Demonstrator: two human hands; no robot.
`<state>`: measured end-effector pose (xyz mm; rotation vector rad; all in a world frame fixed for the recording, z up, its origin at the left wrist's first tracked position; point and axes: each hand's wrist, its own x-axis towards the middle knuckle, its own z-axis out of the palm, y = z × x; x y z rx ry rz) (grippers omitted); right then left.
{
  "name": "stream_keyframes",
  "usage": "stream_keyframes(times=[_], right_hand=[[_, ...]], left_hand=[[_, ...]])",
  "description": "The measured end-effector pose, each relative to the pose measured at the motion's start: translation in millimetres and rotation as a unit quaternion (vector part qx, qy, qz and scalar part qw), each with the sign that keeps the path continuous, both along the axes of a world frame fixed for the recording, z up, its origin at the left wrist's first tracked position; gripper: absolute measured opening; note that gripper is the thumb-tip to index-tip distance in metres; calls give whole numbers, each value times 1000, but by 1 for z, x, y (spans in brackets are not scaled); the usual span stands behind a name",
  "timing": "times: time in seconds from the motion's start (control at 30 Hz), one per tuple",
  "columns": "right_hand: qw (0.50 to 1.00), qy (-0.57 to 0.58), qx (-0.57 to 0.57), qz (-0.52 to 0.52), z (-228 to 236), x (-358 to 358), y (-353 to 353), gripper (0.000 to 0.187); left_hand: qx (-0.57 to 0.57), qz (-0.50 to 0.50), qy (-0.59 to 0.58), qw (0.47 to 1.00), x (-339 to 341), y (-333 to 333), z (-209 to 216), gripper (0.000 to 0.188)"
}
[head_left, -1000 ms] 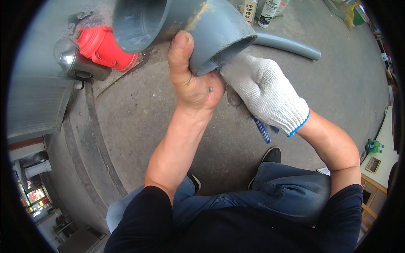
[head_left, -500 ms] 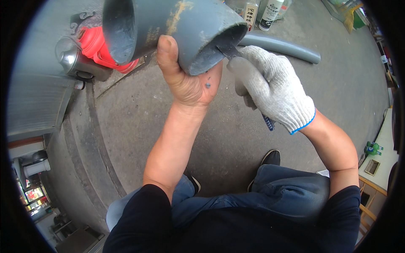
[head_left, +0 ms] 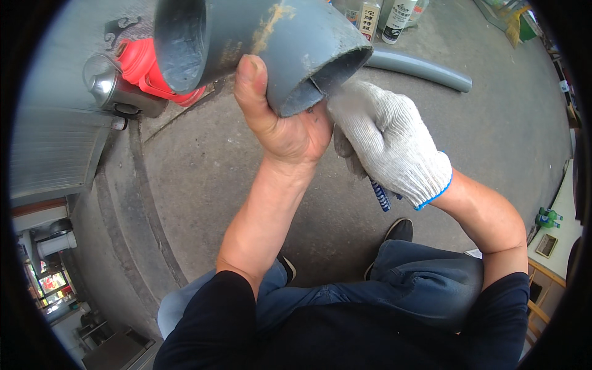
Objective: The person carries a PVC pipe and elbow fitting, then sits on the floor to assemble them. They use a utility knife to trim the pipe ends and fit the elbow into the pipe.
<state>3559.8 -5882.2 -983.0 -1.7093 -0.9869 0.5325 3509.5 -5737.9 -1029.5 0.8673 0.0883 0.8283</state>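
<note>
A wide grey plastic pipe elbow [head_left: 240, 46] is tilted at the top of the view, with a brown-yellow smear on its side. My bare left hand [head_left: 280, 117] grips it from below, the thumb lying along its near wall. Across the lower rim of its right-hand mouth lies a thin knife blade [head_left: 317, 85], seen nearly edge-on. My right hand [head_left: 388, 135], in a white knitted glove with a blue cuff, is closed around the knife, and the blue-and-white handle end [head_left: 380, 194] sticks out below. Small grey shavings lie on my left palm.
A grey pipe length [head_left: 425, 69] lies on the concrete floor beyond my right hand. A white bottle [head_left: 398, 21] and other containers stand behind it. At left are a red plastic jug [head_left: 145, 65] and a metal pot [head_left: 114, 86]. Green bottles [head_left: 547, 217] sit on a table at far right.
My right hand has moved slightly down and left, and the blade now shows as a thin line at the rim. The elbow and my left hand have shifted a little right and down.
</note>
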Motion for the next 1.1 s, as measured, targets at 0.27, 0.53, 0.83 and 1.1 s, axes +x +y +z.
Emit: stream_keyframes(times=[0.27,0.53,0.83,1.1], right_hand=[[993,103,-32,51,13,-1,-1,34],[928,357,-24,105,25,-8,-3,30],[945,306,-83,79,41,9,0,32],[992,-111,51,-26,17,27,1,22]], left_hand=[[31,-13,20,999,-4,-4,-2,110],[11,-86,-29,996,-8,1,1,116],[-5,-137,-97,986,4,-7,36,119],[40,-161,-53,985,3,1,12,116]])
